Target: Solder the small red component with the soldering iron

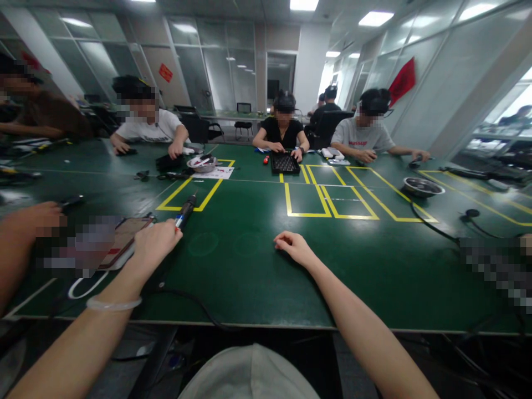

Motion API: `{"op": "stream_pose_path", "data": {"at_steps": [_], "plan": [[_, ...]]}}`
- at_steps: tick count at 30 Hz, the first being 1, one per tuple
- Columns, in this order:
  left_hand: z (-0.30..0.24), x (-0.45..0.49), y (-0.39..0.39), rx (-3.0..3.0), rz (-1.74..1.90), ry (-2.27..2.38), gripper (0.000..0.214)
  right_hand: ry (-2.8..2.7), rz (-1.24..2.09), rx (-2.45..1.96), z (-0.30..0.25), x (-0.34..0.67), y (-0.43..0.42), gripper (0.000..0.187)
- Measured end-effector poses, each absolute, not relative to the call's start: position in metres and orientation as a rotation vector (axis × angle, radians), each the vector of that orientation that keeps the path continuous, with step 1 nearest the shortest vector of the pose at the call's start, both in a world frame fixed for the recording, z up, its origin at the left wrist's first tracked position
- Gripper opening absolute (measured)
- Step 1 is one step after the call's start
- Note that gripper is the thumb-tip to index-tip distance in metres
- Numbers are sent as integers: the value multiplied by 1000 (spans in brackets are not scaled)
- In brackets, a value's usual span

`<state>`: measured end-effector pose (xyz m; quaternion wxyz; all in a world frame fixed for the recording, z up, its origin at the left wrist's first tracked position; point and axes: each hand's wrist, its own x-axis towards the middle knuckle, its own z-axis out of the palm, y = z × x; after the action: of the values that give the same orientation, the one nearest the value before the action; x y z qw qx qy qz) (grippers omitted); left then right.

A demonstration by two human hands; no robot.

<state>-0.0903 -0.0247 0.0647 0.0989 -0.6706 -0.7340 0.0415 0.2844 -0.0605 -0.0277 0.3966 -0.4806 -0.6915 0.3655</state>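
Here the left hand (158, 239) grips a dark pen-shaped tool (187, 210), tip toward a yellow outline (212, 194) on the green table (249, 288); the right hand (294, 248) curls inward (whether it pinches anything, I can't tell)! Beyond, a metal bowl (203, 168) carries dark items, a black tray (285, 171) shows a gridded inside, and the second bowl (421, 194), far right, hides its contents

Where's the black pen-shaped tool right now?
In the head view, left of centre: the black pen-shaped tool is in the left hand, tip pointing away from the wearer, seen against a yellow tape outline on the green table.
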Motion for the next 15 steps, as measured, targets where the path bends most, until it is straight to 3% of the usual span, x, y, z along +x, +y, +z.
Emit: {"op": "stream_pose_path", "data": {"at_steps": [5, 11, 15], "plan": [[67, -58, -25, -2176, -133, -2146, 42, -1745, 946, -1216, -28, 284, -61, 19], [45, 31, -26, -3122, -864, -1849, 34, -1735, 947, -1195, -29, 285, -60, 19], [16, 77, -25, -3419, -1299, -1804, 32, -1680, 998, -1147, -32, 285, -58, 18]]}}
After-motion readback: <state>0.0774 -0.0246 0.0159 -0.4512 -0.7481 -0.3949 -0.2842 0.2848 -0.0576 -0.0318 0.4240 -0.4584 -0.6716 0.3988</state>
